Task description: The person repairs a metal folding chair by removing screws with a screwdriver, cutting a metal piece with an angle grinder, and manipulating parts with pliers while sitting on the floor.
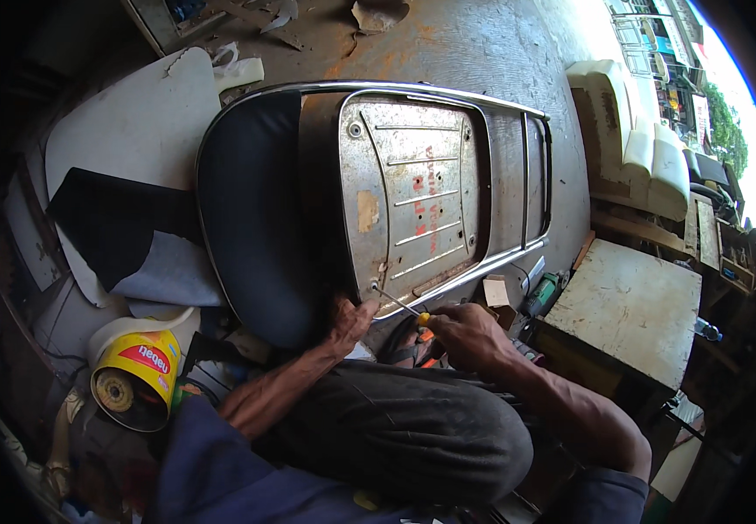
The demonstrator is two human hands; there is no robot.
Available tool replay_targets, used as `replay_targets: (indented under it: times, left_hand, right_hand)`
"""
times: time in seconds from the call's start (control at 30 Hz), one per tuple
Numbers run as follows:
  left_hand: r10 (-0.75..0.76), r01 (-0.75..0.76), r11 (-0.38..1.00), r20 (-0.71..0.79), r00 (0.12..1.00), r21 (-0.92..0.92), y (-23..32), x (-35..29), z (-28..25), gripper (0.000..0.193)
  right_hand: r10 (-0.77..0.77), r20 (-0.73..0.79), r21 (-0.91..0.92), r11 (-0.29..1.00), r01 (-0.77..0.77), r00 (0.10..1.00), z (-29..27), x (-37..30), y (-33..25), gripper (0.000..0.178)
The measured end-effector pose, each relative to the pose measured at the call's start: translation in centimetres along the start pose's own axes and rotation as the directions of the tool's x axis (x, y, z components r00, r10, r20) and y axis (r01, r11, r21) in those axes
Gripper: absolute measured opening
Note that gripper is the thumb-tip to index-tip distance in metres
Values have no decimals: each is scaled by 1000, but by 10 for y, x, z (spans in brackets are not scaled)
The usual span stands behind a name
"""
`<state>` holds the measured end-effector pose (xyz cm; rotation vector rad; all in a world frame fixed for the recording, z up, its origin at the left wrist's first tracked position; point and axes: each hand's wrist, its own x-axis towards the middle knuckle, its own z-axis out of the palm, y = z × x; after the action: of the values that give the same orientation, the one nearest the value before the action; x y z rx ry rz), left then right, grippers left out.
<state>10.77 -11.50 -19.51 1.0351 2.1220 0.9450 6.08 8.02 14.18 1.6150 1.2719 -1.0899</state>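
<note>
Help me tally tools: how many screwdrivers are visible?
1: the yellow-handled screwdriver in the right hand, tip near a corner of the metal panel. Others may be hidden.

The right hand point(470, 332) hides most of the screwdriver point(398, 303)'s handle, and its tip is too small to tell whether it sits in a screw. Shadow blurs the left hand point(353, 323)'s fingers at the chair point(243, 218)'s edge, hiding their hold. The picture's lower edge cuts off the blue shirt point(221, 467).
</note>
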Motion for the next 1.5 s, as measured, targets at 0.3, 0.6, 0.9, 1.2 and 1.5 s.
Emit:
replay_targets:
  times: [0.3, 0.6, 0.9, 1.2, 1.5]
  left_hand:
    - [-328, 628, 582, 557, 763, -517, 76, 67, -127, 48]
    - [-337, 554, 674, 464, 819, -489, 38, 37, -74, 33]
    - [-388, 659, 655, 583, 714, -370, 34, 48, -72, 26]
    - [-344, 579, 531, 467, 814, -619, 55, 62, -90, 36]
    - [-389, 640, 461, 508, 768, -614, 57, 68, -100, 32]
  right_hand:
    - [-703, 273, -836, 165, 523, 657, -6, -14, 34, 59]
    - [-418, -98, -352, 863, 362, 903, 11, 4, 33, 47]
    - [-137, -124, 57, 988, 145, 983, -10, 14, 22, 40]
    - [-603, 77, -722, 516, 461, 794, 17, 2, 29, 25]
    - [23, 36, 281, 959, -32, 999, 3, 13, 14, 42]
